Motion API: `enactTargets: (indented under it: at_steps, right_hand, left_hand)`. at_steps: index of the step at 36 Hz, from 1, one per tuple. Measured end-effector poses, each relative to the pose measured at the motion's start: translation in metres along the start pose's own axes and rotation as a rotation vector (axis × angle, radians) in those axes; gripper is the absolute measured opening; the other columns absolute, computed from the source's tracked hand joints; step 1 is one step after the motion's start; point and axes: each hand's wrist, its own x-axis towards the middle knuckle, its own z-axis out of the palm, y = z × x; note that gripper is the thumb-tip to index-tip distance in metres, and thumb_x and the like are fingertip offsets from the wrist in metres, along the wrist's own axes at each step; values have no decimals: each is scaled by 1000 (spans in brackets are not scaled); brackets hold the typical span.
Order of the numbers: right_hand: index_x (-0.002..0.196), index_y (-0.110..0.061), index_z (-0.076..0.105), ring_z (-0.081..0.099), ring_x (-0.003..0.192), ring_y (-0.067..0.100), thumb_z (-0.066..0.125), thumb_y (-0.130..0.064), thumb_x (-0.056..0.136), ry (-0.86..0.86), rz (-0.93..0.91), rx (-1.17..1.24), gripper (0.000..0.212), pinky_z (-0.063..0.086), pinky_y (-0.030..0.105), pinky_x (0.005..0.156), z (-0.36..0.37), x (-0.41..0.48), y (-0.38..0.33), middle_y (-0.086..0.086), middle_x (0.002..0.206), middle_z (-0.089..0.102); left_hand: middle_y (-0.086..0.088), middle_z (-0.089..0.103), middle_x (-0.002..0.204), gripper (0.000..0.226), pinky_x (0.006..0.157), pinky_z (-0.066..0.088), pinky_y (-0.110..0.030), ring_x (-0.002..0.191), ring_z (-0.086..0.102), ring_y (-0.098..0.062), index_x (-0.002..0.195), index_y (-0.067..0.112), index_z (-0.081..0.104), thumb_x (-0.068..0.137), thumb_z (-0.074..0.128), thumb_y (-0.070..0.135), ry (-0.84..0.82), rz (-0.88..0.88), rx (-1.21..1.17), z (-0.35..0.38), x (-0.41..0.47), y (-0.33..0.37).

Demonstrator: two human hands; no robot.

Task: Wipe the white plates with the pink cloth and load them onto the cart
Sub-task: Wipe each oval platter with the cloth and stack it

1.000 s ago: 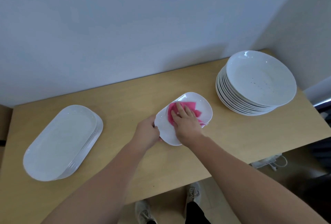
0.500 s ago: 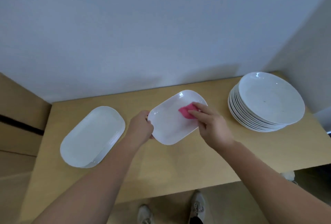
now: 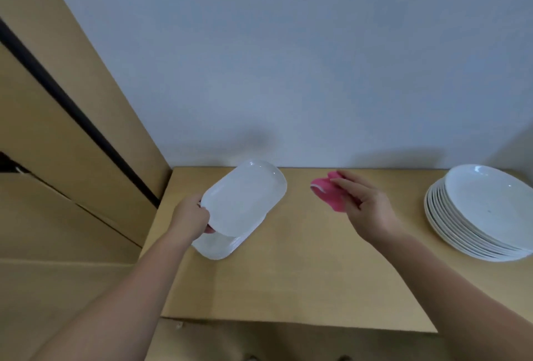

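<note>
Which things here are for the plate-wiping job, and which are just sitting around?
For the job: oval plate in the left hand; stack of oval plates beneath it; pink cloth in the right hand; stack of round plates.
Just there: wooden table; grey wall; wooden panels at left.

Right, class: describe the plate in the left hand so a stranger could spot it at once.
Find the wooden table against the wall and go to its left end. There the left hand grips an oblong white plate by its near end. Unlike the oblong plates stacked beneath, it alone is hand-held.
</note>
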Motion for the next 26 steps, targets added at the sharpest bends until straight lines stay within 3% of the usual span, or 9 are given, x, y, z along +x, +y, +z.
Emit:
enactTargets:
  at_steps: [3, 7, 10, 15, 21, 24, 26]
  right_hand:
    - [114, -9, 70, 55, 109, -1, 60, 0, 90, -23, 32, -33, 28, 34, -6, 80, 10, 2, -2, -15, 124, 56]
    - [116, -6, 69, 57, 110, 11, 60, 5, 89, -39, 26, -41, 30, 35, -5, 78, 23, 2, -7, -12, 123, 56]
    - [116, -11, 69, 57, 110, 6, 59, 7, 89, -54, 30, -55, 34, 35, -5, 79, 31, 0, -11, -19, 122, 55]
    - [114, -15, 71, 47, 109, -20, 58, 8, 88, -57, 9, -92, 37, 34, -5, 81, 38, -4, -13, -34, 120, 49]
    - [115, -16, 70, 45, 109, -24, 56, 8, 89, -44, 29, -103, 38, 34, -4, 84, 42, -6, -19, -37, 120, 47]
    - [114, -16, 71, 45, 110, -22, 56, 8, 89, -45, 29, -117, 38, 32, -6, 84, 43, -8, -22, -34, 121, 48]
    - [116, -18, 70, 48, 114, -10, 56, 5, 89, -50, 44, -149, 38, 31, -5, 87, 44, -9, -23, -30, 123, 49]
  left_hand:
    - [-2, 68, 96, 45, 62, 62, -36, 79, 70, -26, 91, 30, 64, 84, 35, -4, -2, -11, -29, -15, 5, -16]
    - [-4, 65, 100, 45, 54, 58, -30, 84, 67, -26, 110, 23, 61, 86, 36, -5, -1, -45, -53, -26, 9, -31]
    - [-6, 65, 101, 44, 49, 55, -27, 87, 65, -28, 109, 22, 60, 86, 36, -7, -17, -59, -58, -29, 12, -40]
    - [-7, 64, 100, 39, 55, 59, -35, 87, 66, -32, 107, 19, 58, 87, 37, -8, -36, -82, -26, -31, 19, -54]
    - [-7, 66, 93, 38, 65, 62, -44, 79, 68, -31, 99, 17, 63, 82, 37, -6, -34, -50, 57, -29, 26, -62]
    - [-11, 69, 84, 39, 59, 59, -37, 73, 67, -30, 88, 14, 68, 77, 37, -6, -34, -18, 122, -28, 29, -60]
    - [-14, 68, 79, 35, 54, 47, -31, 67, 62, -28, 85, 8, 68, 76, 38, -6, -56, -7, 202, -28, 30, -57]
